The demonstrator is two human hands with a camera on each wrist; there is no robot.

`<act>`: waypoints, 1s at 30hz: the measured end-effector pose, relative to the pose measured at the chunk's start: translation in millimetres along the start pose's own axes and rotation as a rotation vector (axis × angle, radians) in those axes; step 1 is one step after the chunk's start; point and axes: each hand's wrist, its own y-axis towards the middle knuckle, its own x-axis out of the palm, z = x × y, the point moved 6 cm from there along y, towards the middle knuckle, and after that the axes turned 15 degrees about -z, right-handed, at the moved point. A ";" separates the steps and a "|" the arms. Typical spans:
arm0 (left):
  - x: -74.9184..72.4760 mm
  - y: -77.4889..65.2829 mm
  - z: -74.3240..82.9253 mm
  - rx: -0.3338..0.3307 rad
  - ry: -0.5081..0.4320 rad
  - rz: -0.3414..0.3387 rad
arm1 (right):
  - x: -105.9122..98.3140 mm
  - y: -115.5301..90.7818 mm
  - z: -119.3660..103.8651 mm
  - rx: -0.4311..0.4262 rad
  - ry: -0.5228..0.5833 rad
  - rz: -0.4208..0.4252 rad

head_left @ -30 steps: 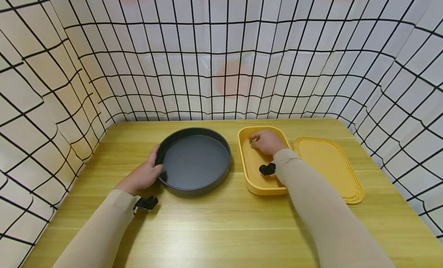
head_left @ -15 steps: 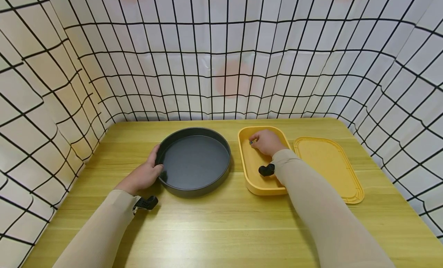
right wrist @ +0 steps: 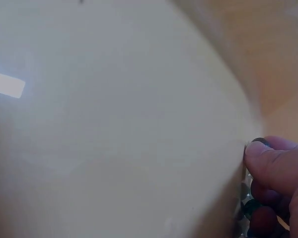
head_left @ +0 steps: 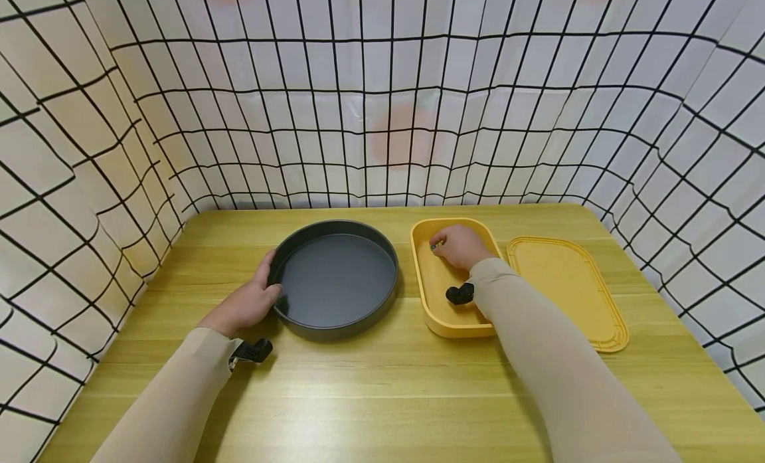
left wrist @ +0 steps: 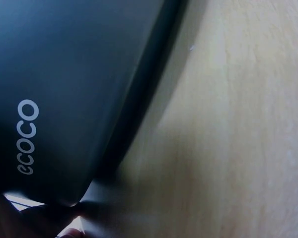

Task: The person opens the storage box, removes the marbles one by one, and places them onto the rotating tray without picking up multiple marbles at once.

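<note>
A dark grey round pan (head_left: pixel 335 280) sits left of centre on the table. My left hand (head_left: pixel 248 303) holds its left rim, thumb over the inner side and fingers along the outside. White "ecoco" lettering shows on the pan's dark surface (left wrist: pixel 64 99) in the left wrist view. Inside the yellow rectangular container (head_left: pixel 439 320), my right hand (head_left: pixel 461 246) is low near the far left. Thumb and forefinger pinch a small dark, glassy round piece (right wrist: pixel 260 142), marble-like. Just below it, a green glassy round piece (right wrist: pixel 250 207) shows by the curled fingers.
A flat yellow lid (head_left: pixel 562 283) lies right of the container, partly behind the right sleeve (head_left: pixel 556 357). White fabric with a black grid (head_left: pixel 382 104) encloses the back and sides of the wooden table (head_left: pixel 346 396).
The right hand stays at the same spot in the container, with a slight shift of the fingers and small piece. The left hand and pan have not moved.
</note>
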 end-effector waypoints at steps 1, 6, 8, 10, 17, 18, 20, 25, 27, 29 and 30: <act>0.0 -0.2 0.5 0.001 0.001 0.000 | -0.1 0.2 0.2 0.001 0.002 0.001; 0.1 0.0 1.0 0.001 0.003 0.002 | -0.8 0.3 1.2 0.007 0.016 -0.002; 0.2 -0.1 1.3 0.001 0.003 0.002 | -1.2 -0.1 1.0 0.004 0.018 -0.002; 0.2 -0.2 1.5 0.001 0.004 0.003 | -1.0 0.4 1.5 0.000 0.018 0.002; 0.0 0.2 0.7 0.004 -0.001 0.004 | -1.1 1.2 4.9 -0.007 0.048 0.013; 0.0 0.1 0.5 0.003 -0.002 0.004 | -1.8 1.0 5.5 -0.003 0.062 0.012; 0.0 0.1 0.1 0.002 -0.002 0.005 | -3.7 0.6 6.7 0.005 0.082 0.013; 0.2 0.3 0.4 0.009 0.001 0.004 | -9.9 -0.4 8.0 0.021 0.096 0.016; 0.1 0.5 0.6 0.012 0.005 0.004 | -13.3 -1.5 6.6 0.015 0.089 0.022; 0.0 0.7 0.5 0.012 0.005 0.004 | -17.6 -3.6 3.9 0.006 0.096 0.031; 0.0 0.7 0.4 0.012 0.005 0.004 | -20.0 -4.9 2.2 0.002 0.099 0.036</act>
